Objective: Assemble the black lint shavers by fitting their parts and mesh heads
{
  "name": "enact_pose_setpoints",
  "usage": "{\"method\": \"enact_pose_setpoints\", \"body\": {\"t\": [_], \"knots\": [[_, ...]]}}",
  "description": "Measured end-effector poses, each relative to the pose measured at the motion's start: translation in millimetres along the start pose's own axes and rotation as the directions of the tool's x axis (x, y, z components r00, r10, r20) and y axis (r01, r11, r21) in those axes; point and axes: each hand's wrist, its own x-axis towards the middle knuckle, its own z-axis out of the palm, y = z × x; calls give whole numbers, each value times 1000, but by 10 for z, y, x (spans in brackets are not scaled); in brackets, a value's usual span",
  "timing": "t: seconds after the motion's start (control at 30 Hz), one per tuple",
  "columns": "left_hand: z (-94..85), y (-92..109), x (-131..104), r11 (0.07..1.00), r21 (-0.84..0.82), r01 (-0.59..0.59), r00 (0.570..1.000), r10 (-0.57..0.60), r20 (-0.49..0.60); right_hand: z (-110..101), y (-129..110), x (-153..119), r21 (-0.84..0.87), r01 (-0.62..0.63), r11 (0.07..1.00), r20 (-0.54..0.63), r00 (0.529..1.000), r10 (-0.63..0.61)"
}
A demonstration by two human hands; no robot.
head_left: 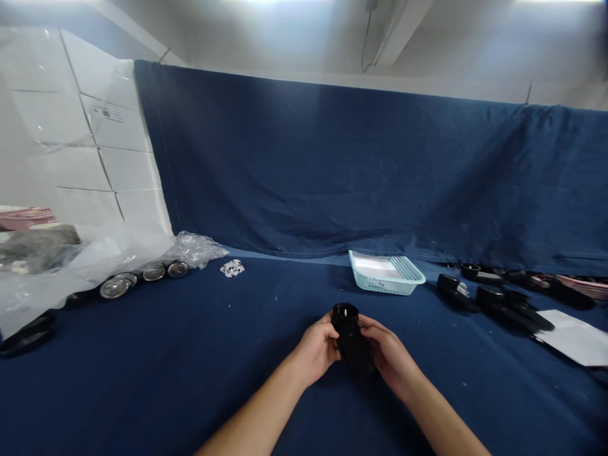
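Observation:
Between my two hands is a black plastic housing (pixel 355 349), with a round open cup at its far end and a small pale pin standing inside the cup. My left hand (pixel 319 347) grips its left side, thumb along the edge near the cup. On the opposite side, my right hand (pixel 386 349) has its fingers closed round the right edge. The housing is held over the blue cloth, and its underside is hidden. Whether it touches the cloth I cannot tell.
Beyond my hands stands a light-blue plastic basket (pixel 387 285) with white paper inside. Several black housings (pixel 508 308) lie at the right beside a white sheet (pixel 577 339). Round shiny lamp-like parts (pixel 115 287) and plastic film (pixel 197 248) are at the left. A small black-and-white bundle (pixel 232 268) sits left of centre.

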Motion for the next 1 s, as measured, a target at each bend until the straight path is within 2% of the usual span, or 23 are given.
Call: {"method": "enact_pose_setpoints", "body": {"t": [0.3, 0.7, 1.0], "knots": [[4, 6, -8, 1000, 25, 18, 1000, -18, -5, 1, 11, -7, -9, -14, 1000, 25, 1000, 15], [7, -9, -1, 998, 51, 33, 999, -32, -23, 14, 22, -23, -33, -30, 999, -9, 1000, 30], [-15, -62, 61, 997, 52, 57, 991, -51, -121, 6, 42, -4, -37, -18, 999, -25, 1000, 17]]}}
